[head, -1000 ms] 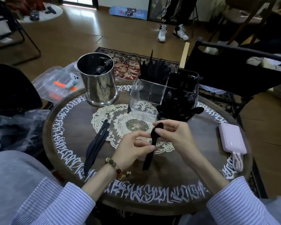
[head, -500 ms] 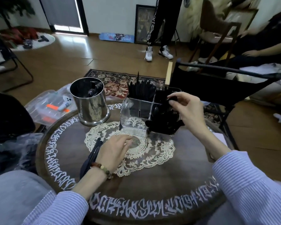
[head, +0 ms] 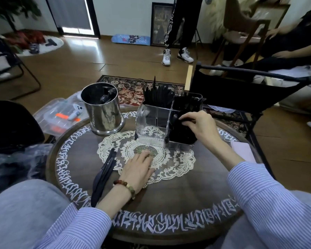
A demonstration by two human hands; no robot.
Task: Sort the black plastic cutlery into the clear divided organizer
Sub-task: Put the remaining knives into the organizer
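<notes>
The clear divided organizer (head: 151, 126) stands at the back of the round table (head: 169, 194). Black knives (head: 158, 95) fill its back-left compartment, forks (head: 187, 101) its back-right, and spoons (head: 180, 133) its front-right. My right hand (head: 199, 126) is over the front-right compartment, its fingertips pinching a black spoon (head: 184, 120) among the spoons there. Resting flat on the lace doily (head: 178, 164) is my left hand (head: 138, 169), which holds nothing. A few black knives (head: 104, 175) lie on the table just left of that hand.
A steel canister (head: 104, 112) with some dark cutlery inside stands at the back left. A pink power bank (head: 242, 151) lies at the table's right edge. A plastic box (head: 61, 115) sits left of the table, a black chair (head: 241, 90) behind right. People are beyond.
My right hand carried the black spoon from above the doily to the organizer and has lowered it into the front-right compartment. My left hand let go and settled on the doily.
</notes>
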